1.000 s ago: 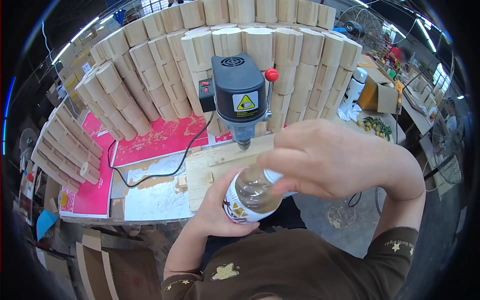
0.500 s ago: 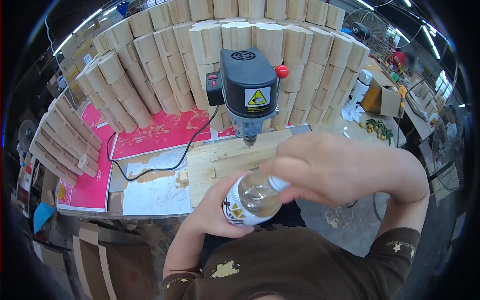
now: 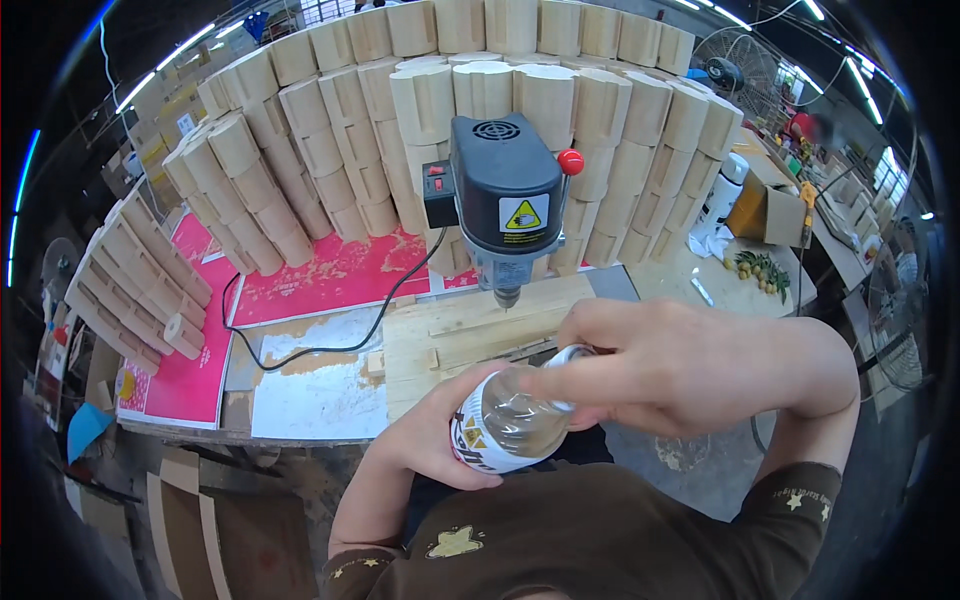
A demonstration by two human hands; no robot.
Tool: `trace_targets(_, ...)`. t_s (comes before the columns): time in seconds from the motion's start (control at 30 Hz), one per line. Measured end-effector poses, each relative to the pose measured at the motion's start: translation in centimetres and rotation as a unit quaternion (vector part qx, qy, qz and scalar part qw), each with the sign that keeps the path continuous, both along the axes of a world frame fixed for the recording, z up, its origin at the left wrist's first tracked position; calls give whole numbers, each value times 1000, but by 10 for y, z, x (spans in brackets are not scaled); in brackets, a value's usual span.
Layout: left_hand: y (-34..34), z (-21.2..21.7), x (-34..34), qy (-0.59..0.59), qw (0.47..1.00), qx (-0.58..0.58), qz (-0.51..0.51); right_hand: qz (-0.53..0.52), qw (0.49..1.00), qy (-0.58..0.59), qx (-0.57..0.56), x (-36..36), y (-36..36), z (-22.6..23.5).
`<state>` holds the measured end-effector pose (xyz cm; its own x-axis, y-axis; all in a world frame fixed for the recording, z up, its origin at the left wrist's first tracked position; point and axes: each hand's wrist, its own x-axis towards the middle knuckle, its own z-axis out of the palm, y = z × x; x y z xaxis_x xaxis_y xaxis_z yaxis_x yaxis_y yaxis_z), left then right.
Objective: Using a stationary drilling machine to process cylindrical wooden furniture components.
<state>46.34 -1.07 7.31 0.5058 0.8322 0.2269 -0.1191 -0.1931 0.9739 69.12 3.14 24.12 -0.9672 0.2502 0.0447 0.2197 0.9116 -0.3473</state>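
Both forearms come up from the lower edge and meet close before the chest. The left hand (image 3: 425,440) is cupped upward, its fingers (image 3: 470,474) and thumb curled in a firm wrap. The right forearm bends sharply at the elbow and crosses leftward; the right hand (image 3: 680,365) lies palm down above the left, fingers (image 3: 560,385) closed at the tips.
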Motion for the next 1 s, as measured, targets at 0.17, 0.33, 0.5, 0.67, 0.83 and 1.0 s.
trace_targets(0.17, 7, 8, -6, -37, 990, -24, -135, 107, 984, 120, -79, -3, 7, -1)
trace_targets(0.33, 6, 12, -1, -59, 995, -37, -65, 121, 987, 104, 30, -8, 11, 9)
trace_targets(0.5, 4, -8, -17, -12, 996, 1, -87, 178, 966, 189, -17, -8, 18, 21)
trace_targets(0.67, -5, 27, -14, 17, 982, 186, -27, 210, 946, 246, 2, 19, 32, 44)
trace_targets(0.83, -6, 63, -16, 59, 883, 462, 68, 43, 914, 402, 21, 44, 15, 13)
trace_targets(1.0, -13, 98, -10, 79, 820, 542, 164, -9, 895, 446, 19, 79, 2, -10)
